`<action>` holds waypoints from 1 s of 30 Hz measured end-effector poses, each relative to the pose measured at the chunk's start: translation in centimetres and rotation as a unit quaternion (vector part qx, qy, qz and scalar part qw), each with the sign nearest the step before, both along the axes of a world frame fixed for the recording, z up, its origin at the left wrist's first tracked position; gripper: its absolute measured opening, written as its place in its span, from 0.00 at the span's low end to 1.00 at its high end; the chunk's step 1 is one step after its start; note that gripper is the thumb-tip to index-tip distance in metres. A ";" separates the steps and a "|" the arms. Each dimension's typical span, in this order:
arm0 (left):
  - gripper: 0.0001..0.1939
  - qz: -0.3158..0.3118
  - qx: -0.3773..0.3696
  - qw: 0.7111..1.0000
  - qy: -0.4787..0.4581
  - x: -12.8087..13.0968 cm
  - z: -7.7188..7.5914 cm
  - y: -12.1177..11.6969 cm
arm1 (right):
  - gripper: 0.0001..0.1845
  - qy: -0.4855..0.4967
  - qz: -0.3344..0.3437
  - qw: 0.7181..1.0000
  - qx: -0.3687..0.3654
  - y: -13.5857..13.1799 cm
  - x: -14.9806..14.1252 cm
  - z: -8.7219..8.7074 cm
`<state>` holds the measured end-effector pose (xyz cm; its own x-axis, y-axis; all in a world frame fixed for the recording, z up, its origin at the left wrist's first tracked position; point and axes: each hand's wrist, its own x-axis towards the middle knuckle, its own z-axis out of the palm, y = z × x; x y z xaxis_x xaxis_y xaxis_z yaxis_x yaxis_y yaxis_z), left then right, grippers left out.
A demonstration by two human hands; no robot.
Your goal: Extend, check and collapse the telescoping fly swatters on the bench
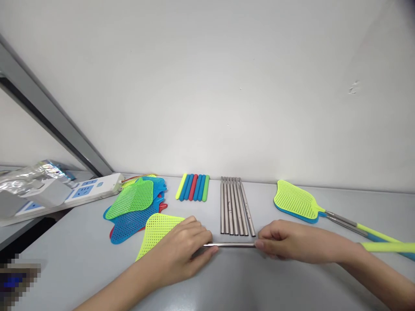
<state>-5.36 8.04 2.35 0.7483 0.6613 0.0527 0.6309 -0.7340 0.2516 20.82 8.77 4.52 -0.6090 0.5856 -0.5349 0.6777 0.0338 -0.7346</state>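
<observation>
Leftward, white power strip [83, 191], silvery packaging [24, 180], well apart from hands [186, 246]

- A slim, shiny metal rod [235, 245], bare along the stretch I can see, held level just above or on the grey tabletop, pinched at one end by the left hand [191, 248] and at the other by the right hand [280, 242].
- A yellow-green mesh swatter head [158, 229], a flat grid of small holes, partly covered by the left hand; from here I can't make out whether it joins the rod.
- A smooth yellow-green grip [389, 247] beyond the right wrist, roughly in line with the rod, any join hidden.
</observation>
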 end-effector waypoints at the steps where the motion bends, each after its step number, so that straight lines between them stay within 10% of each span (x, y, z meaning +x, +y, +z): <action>1: 0.13 -0.011 -0.001 1.000 -0.005 -0.1 0.1 0.2 | 0.22 -0.006 0.000 1.000 0.003 0.2 0.2 0.2; 30: 0.11 -0.010 0.001 1.000 -0.016 0.2 -1.1 0.2 | 0.20 -0.090 -0.005 0.995 0.052 1.8 3.2 1.2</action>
